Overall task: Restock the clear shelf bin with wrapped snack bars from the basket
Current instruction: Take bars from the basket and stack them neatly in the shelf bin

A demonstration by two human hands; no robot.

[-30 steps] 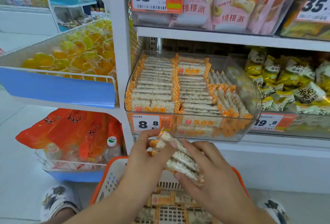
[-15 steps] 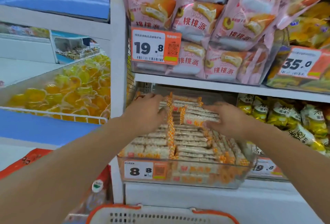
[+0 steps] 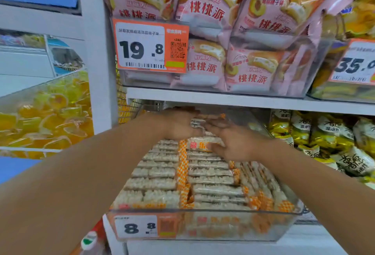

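Both arms are stretched forward into the clear shelf bin [image 3: 203, 227], which sits on the lower shelf at about 6 o'clock in the view. The left hand [image 3: 178, 124] is laid at the far end of the bin, toward 12 o'clock from the bin's middle, its back turned up and its fingers curled down over the wrapped snack bars [image 3: 211, 175]; whether a bar is actually pinched there cannot be told, as the fingertips are blurred and hidden. The right hand [image 3: 237, 143] is placed just beside it at 3 o'clock, with fingers straight and slightly spread, pressed flat on top of a bar with an orange label [image 3: 199, 145]. The bars are seen lying crosswise in rows, filling the bin from its near wall to the hands (orange-checked wrapper ends mark the seams between rows). A price tag reading 8.8 [image 3: 140, 227] is fixed to the bin's front at 7 o'clock. On the shelf above, at 12 o'clock, pink cake packets [image 3: 205, 7] are stacked behind a 19.8 tag [image 3: 150, 45]. Yellow-green snack bags [image 3: 324, 133] are kept at 3 o'clock, and yellow jelly cups [image 3: 46, 112] at 9 o'clock.
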